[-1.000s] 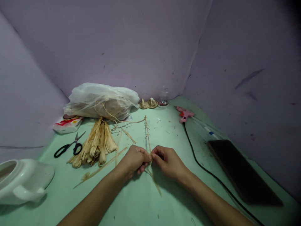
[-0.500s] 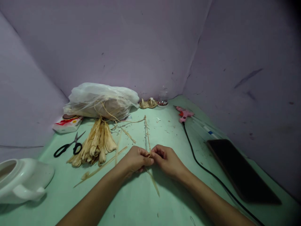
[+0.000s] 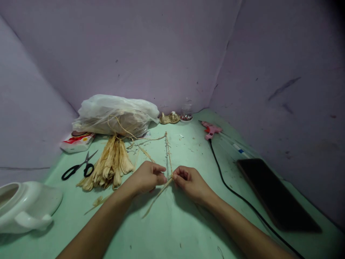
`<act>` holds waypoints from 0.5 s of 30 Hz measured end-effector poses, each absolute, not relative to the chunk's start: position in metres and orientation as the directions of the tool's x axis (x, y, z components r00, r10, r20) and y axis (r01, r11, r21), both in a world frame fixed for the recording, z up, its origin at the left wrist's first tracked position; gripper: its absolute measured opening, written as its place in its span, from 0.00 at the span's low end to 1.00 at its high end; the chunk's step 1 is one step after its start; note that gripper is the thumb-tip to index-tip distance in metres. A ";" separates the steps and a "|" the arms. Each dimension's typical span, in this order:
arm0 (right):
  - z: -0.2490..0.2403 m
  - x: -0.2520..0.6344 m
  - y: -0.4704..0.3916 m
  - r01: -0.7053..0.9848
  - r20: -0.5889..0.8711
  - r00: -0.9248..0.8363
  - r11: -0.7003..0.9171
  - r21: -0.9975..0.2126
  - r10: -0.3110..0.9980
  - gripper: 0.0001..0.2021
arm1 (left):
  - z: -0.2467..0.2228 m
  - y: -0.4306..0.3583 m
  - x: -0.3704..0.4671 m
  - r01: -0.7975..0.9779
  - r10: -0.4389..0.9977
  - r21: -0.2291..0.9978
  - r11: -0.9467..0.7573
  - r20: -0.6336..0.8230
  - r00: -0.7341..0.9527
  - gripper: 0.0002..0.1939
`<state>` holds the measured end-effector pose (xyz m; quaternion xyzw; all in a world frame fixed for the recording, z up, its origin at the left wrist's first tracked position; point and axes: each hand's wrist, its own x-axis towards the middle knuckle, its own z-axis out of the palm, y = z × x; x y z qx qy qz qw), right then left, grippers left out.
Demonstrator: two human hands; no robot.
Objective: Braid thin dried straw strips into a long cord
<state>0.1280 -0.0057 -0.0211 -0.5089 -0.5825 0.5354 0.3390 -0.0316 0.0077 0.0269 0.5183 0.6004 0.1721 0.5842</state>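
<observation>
A twisted fibre cord is lying at the centre of the frame, on the green tabletop. The right hand is pinching its near end between thumb and index finger, the other fingers curling inward. Just left of it, the left hand is hovering half open, its thumb and index finger standing apart; it is showing nothing in its grasp, though whether it is touching the loose strip is staying unclear.

The main danger is resting on that 1 pinch: should those 2 fingertips be slackening, the cord could be untwisting. The strip, hanging free at its outer end, could be slipping out of line, and a hard pull could be snapping thin fibre or freeing the far end, whose fastening is not showing clearly.

The cord's long axis is running nearly straight up the frame, leaning slightly left towards the top; its far end is pointing at the back wall, while the strip is slanting towards the lower left.
</observation>
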 end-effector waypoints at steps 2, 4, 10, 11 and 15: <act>-0.021 0.127 -0.006 0.226 -0.149 -0.250 -0.092 -0.970 0.957 0.06 | 0.031 0.006 -0.028 0.369 0.806 0.804 0.466 -0.558 0.198 0.24; -0.021 0.127 -0.006 0.211 -0.150 -0.260 -0.095 -0.973 0.954 0.07 | 0.029 0.004 -0.022 0.283 0.771 0.804 0.523 -0.588 0.246 0.21; -0.024 0.129 -0.005 0.265 -0.120 -0.282 -0.043 -0.963 0.952 0.07 | 0.011 0.001 -0.009 0.210 0.749 0.795 0.569 -0.606 0.267 0.06; -0.023 0.130 -0.006 0.309 -0.098 -0.275 -0.008 -0.951 0.956 0.07 | 0.009 0.001 -0.008 0.243 0.765 0.793 0.558 -0.606 0.221 0.05; -0.019 0.134 -0.008 0.459 0.017 -0.298 0.159 -0.874 0.954 0.07 | 0.008 0.000 -0.005 0.278 0.825 0.826 0.490 -0.542 0.158 0.03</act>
